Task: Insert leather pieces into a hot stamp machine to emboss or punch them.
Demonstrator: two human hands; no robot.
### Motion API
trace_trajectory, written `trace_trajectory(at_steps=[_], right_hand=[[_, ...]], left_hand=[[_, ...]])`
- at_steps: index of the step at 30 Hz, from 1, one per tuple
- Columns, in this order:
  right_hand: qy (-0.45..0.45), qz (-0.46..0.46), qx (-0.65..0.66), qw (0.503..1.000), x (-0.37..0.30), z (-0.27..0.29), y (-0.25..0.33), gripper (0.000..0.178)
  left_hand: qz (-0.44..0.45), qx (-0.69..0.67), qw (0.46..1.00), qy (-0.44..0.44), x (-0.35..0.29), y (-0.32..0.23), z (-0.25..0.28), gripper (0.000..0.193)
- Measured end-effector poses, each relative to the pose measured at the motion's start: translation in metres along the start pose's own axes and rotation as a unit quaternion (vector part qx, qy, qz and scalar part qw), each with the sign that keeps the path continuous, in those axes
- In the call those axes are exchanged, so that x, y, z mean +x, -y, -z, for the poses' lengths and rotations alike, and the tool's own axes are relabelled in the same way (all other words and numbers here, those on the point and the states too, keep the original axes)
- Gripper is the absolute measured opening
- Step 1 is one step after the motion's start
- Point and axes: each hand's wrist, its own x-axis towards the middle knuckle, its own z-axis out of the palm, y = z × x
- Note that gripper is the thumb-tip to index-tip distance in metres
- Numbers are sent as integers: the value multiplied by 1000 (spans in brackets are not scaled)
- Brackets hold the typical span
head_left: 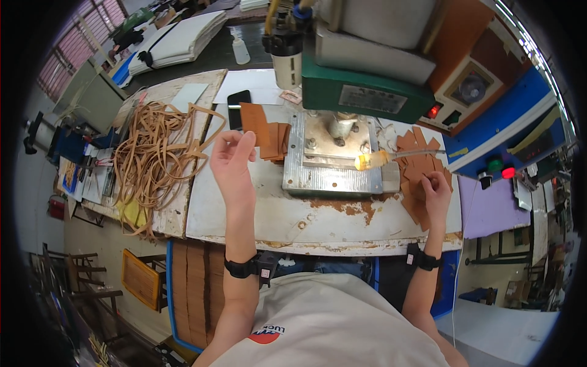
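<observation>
My left hand [234, 156] is raised at the left of the press, pinching a brown leather piece [252, 119] between thumb and fingers. Just behind it stands a small stack of leather pieces [275, 142], beside the metal base plate [293, 171]. On the far side of the press, my right hand [436, 192] is closed over a loose pile of brown leather pieces [416, 160]. Its fingertips are pressed together; whether one piece is gripped in them is too small to tell. Between the hands is the press with its green head [367, 92] above a metal block [330, 158].
A yellow-handled tool [372, 161] juts over the plate's right side. Tangled leather strips [156, 144] heap on the left table. A dark phone [238, 100] lies behind my left hand. Brown scraps [348, 207] litter the near tabletop. A control box with buttons [507, 172] stands right.
</observation>
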Motion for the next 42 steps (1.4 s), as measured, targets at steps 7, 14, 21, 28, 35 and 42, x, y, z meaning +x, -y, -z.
trace_trajectory(at_steps=[7,14,21,28,35,42], right_hand=[[-76,-9,158,984,-7,12,3,11],[-59,7,235,970,-11,-4,26,10],[-48,30,254,965,-13,-15,40,9],[-31,48,325,944,-7,-30,60,11],[-35,68,463,883,-13,-38,62,12],[-28,53,344,937,-31,-38,72,15]], left_hand=[[84,71,994,-21,7,35,20,18],[-20,404,913,-45,2,61,33,22],[-14,464,886,25,4,55,22,39],[-114,500,858,17,18,72,7,34],[-51,388,918,58,42,88,-2,21],[-77,633,765,89,40,83,37,64]])
